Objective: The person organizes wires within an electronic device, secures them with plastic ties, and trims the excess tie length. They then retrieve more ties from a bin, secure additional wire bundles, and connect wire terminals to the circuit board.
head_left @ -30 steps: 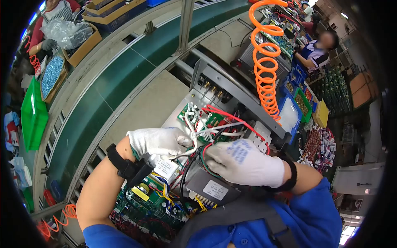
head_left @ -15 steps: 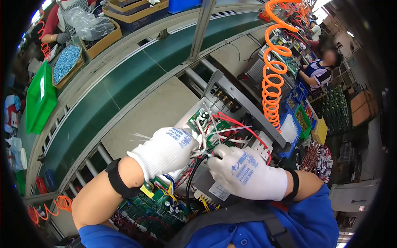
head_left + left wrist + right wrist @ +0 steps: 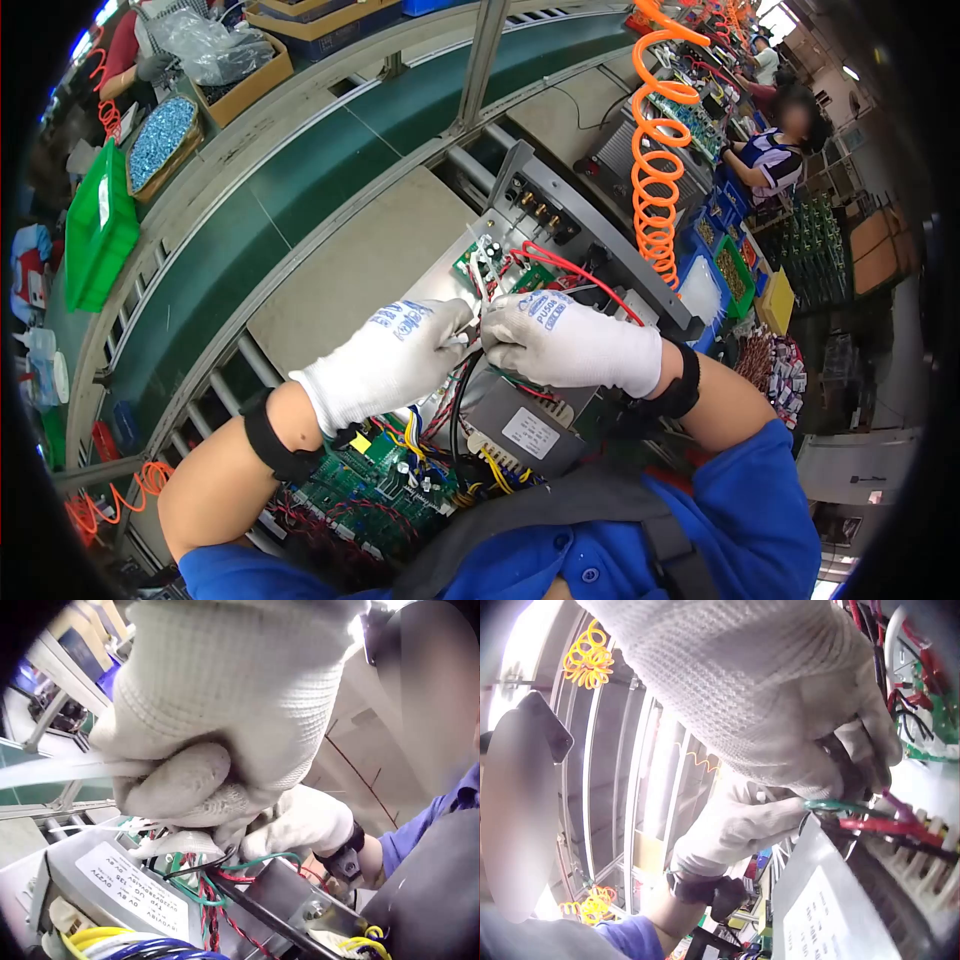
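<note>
Both hands wear white knitted gloves and meet over an open electronics chassis [image 3: 430, 270]. My left hand [image 3: 392, 350] curls round several white cable ties [image 3: 60, 771], whose flat tails stick out past its fingers in the left wrist view. My right hand [image 3: 560, 338] pinches at a cable tie around the wires, its fingertips covering the tie; I cannot tell its exact grip. White wires [image 3: 484, 280] rise just beyond the fingertips. Below the hands lie a grey metal transformer [image 3: 528, 432] with a white label, black cable [image 3: 459, 395] and a green circuit board [image 3: 375, 490].
Red wires [image 3: 575, 265] cross the chassis toward its grey end panel [image 3: 605, 245]. An orange coiled hose [image 3: 655, 180] hangs at the right. A green conveyor [image 3: 300, 195] runs behind, with a green bin [image 3: 103, 230] at the left. Another person [image 3: 770, 160] works at far right.
Both hands first worked among the wires lower down, then drew together. The right hand has moved up and left to meet the left hand, uncovering the transformer's label.
</note>
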